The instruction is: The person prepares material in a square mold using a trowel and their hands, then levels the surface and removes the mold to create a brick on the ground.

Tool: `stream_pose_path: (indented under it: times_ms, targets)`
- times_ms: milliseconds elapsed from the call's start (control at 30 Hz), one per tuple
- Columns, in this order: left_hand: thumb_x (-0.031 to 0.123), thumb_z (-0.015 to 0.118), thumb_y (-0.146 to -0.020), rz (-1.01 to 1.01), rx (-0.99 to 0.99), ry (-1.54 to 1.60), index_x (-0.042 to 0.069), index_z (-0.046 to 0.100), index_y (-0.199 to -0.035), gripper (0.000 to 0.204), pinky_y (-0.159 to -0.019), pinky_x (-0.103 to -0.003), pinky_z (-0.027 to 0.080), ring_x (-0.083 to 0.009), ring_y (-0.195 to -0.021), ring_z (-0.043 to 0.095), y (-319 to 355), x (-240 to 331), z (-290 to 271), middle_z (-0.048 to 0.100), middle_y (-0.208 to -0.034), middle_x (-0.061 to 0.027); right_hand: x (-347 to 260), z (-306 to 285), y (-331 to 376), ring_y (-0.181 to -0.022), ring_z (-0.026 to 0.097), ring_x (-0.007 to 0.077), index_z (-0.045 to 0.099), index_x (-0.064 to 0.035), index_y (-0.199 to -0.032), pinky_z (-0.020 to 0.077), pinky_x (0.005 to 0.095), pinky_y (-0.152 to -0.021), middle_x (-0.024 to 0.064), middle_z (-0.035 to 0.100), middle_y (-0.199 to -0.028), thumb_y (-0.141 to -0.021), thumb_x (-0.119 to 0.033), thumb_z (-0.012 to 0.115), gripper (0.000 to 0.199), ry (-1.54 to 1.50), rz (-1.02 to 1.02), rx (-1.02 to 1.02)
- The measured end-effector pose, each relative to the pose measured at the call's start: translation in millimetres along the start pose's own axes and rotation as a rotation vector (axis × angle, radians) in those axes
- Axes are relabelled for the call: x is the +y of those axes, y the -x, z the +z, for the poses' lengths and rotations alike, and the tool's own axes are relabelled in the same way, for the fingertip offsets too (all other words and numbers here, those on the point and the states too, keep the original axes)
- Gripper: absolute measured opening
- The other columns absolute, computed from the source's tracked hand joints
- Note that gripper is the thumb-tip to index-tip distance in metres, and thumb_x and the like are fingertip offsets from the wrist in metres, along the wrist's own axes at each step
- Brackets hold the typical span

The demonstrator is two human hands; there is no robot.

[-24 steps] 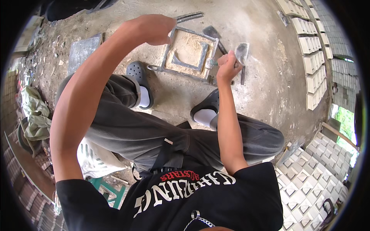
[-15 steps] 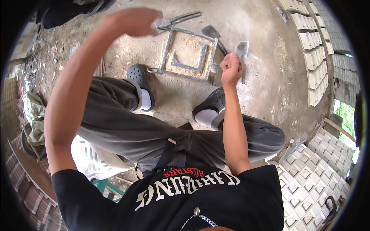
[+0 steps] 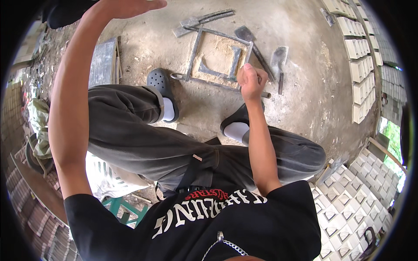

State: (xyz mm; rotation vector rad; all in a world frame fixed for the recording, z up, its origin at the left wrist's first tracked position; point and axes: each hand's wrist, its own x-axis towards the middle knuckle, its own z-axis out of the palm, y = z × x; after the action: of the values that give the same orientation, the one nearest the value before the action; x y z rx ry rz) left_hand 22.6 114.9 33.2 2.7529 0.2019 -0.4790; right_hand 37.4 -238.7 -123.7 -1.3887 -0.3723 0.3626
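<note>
My left hand (image 3: 128, 8) is at the top edge, partly cut off, its visible fingers stretched out and apart from the tools. My right hand (image 3: 252, 81) is closed over the near right corner of a metal mould frame (image 3: 194, 54); anything inside its fingers is hidden. Pale sandy material fills the frame, with a dark L-shaped metal piece (image 3: 217, 71) lying in it. A short tube-like end (image 3: 265, 94) shows beside my right wrist. Behind the frame lie a flat-bladed tool (image 3: 185, 27) and dark bars (image 3: 216, 16).
Right of the frame lie a dark-bladed scraper (image 3: 244, 33) and a trowel (image 3: 279, 56). Rows of pale blocks (image 3: 359, 48) line the right side, with patterned blocks (image 3: 348, 209) nearer. A grey board (image 3: 102, 63) lies left of my shoe (image 3: 159, 82).
My left hand has moved up and left, away from the bars, uncovering the grey board. My right hand has shifted slightly left and nearer, to the frame's corner.
</note>
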Motion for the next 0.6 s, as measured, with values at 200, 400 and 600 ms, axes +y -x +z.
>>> stream_pose_path:
  times_ms: [200, 400, 600]
  targets:
    - [0.048, 0.058, -0.094, -0.048, 0.063, -0.104, 0.001, 0.049, -0.137, 0.064, -0.1, -0.042, 0.045, -0.0339, -0.119, 0.057, 2, 0, -9, 0.06, -0.129, -0.0207, 26, 4, -8, -0.042, 0.029, 0.0092, 0.031, -0.0089, -0.051, 0.0208, 0.0295, -0.043, -0.0005, 0.035, -0.048, -0.095, -0.014, 0.05, 0.048, 0.034, 0.105, 0.031]
    - [0.047, 0.057, -0.094, 0.006, 0.033, -0.044, 0.001, 0.05, -0.136, 0.062, -0.102, -0.042, 0.044, -0.033, -0.121, 0.056, -1, 3, 2, 0.058, -0.132, -0.0204, 46, -7, 11, -0.045, 0.033, 0.0057, 0.037, -0.0049, -0.048, 0.0231, 0.029, -0.044, -0.0033, 0.038, -0.047, -0.092, -0.013, 0.054, 0.048, 0.081, 0.034, 0.004]
    - [0.046, 0.058, -0.094, 0.01, 0.084, -0.077, -0.001, 0.05, -0.135, 0.063, -0.101, -0.042, 0.045, -0.0343, -0.121, 0.056, 15, 6, -17, 0.059, -0.13, -0.0219, 25, 9, 2, -0.045, 0.034, 0.0064, 0.04, -0.0036, -0.05, 0.0242, 0.0289, -0.044, -0.0025, 0.041, -0.049, -0.092, -0.011, 0.055, 0.045, -0.002, 0.082, -0.041]
